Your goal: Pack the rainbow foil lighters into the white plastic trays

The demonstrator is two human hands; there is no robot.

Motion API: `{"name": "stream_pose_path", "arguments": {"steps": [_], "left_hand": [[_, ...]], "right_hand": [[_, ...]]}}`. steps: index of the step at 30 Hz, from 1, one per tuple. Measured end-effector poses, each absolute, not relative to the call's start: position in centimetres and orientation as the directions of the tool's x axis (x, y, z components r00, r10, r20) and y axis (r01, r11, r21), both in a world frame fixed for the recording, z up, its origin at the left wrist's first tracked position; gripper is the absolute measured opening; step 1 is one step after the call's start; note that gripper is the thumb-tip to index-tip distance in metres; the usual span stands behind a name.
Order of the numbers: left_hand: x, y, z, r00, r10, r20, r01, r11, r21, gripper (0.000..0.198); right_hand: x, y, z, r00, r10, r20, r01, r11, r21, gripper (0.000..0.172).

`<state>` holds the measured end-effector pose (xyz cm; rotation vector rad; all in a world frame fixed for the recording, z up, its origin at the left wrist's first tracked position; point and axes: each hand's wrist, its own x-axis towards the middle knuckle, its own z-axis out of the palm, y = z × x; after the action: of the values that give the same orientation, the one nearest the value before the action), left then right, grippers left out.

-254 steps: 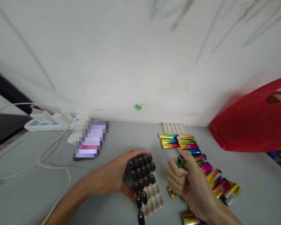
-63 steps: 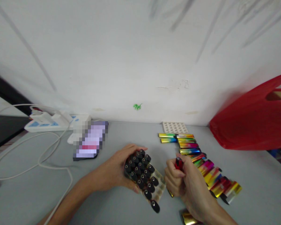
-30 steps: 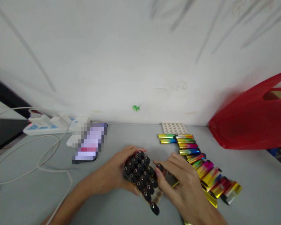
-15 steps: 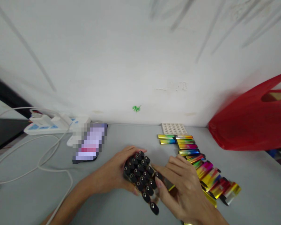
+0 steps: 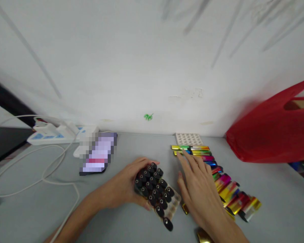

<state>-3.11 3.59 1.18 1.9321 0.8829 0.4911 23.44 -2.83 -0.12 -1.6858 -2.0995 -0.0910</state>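
My left hand [image 5: 126,184] is wrapped around a bunch of upright lighters [image 5: 154,192], their black oval ends with small metal valves facing me. They stand in a clear tray [image 5: 176,199] with bare pockets along its right side. My right hand [image 5: 200,189] holds nothing, its fingers stretched out. Its fingertips reach a gold-and-blue lighter [image 5: 176,153] at the far left of a line of shiny coloured lighters [image 5: 229,194], and I cannot tell if they touch it. The palm hides part of that line.
A white grid tray [image 5: 188,138] lies against the wall. Gold objects [image 5: 184,208] show beside and below my right hand. At right stands a red bag [image 5: 271,131]. At left are a phone [image 5: 100,152], a power strip [image 5: 50,135] and a loose white cable [image 5: 58,182].
My right hand has let go of a lighter, now standing in the tray, and moved up and away to the far lighters with fingers spread. My left hand keeps its hold.
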Motion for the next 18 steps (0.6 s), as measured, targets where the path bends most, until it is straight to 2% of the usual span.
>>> {"name": "stream_pose_path", "arguments": {"steps": [5, 12, 18], "left_hand": [[-3.11, 3.57, 1.20, 0.661, 0.750, -0.028, 0.379, -0.301, 0.875, 0.097], [-3.04, 3.62, 1.30, 0.668, 0.744, -0.018, 0.389, -0.329, 0.860, 0.096], [-3.06, 3.84, 1.14, 0.655, 0.756, 0.000, 0.380, -0.329, 0.864, 0.095]], "right_hand": [[23.65, -2.79, -0.67, -0.203, 0.907, 0.368, 0.950, 0.274, -0.150, 0.050], [23.64, -2.66, 0.11, -0.293, 0.899, 0.327, 0.905, 0.371, -0.210, 0.050], [23.81, -2.64, -0.70, -0.286, 0.905, 0.314, 0.940, 0.329, -0.091, 0.045]]}}
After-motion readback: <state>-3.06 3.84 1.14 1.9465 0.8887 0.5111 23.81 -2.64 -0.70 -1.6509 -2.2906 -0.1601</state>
